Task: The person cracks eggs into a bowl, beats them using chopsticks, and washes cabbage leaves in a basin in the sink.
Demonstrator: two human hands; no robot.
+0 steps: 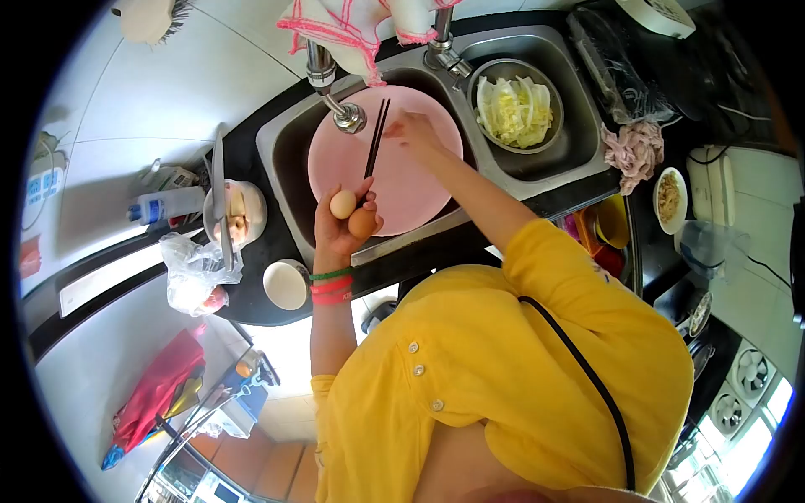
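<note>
My left hand (pixel 335 235) is palm up over the near left rim of the pink basin (pixel 419 197), fingers curled round a pale egg (pixel 343 204) and a browner egg (pixel 362 223). A pair of dark chopsticks (pixel 377 138) sticks out from the same hand, pointing across the basin toward the faucet. Over the far right part of the basin, my right hand (pixel 411 132) reaches with its fingers stretched and somewhat apart. I see nothing held in it; whether it touches the basin is unclear. The basin sits in the left sink bowl, under the faucet (pixel 350 118).
The right sink bowl holds a metal bowl (pixel 553 138) of cut cabbage (pixel 517 111). A knife (pixel 220 193) lies across a container at the left, near a plastic bag (pixel 197 272) and a white cup (pixel 286 284). A crumpled cloth (pixel 633 155) and a food bowl (pixel 670 201) are at the right.
</note>
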